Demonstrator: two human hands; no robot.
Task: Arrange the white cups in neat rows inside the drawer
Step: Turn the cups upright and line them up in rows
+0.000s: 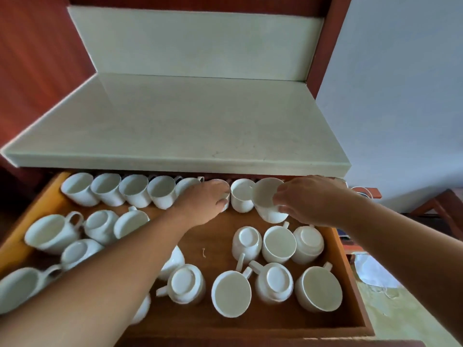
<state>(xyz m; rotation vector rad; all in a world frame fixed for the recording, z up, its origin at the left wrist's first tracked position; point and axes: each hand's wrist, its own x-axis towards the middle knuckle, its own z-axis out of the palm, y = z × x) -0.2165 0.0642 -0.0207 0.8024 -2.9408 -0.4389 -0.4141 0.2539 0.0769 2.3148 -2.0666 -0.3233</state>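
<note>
An open wooden drawer [215, 236] holds several white cups. A neat back row of upright cups [107, 187] runs along the far edge. My left hand [204, 201] is closed around a cup [226, 199] in that row, mostly hiding it. My right hand [308, 200] grips the rim of another white cup [268, 200], tilted, at the right end of the row, beside an upright cup [241, 195]. Loose cups lie scattered in the front of the drawer, some upside down [186, 283], some upright [278, 244].
A pale stone countertop [175, 126] overhangs the back of the drawer. Red-brown cabinet panels [37, 58] stand at the left. A white wall [400, 96] is at the right, with a wooden frame [436, 211] and a white cloth [370, 271] on the floor beside the drawer.
</note>
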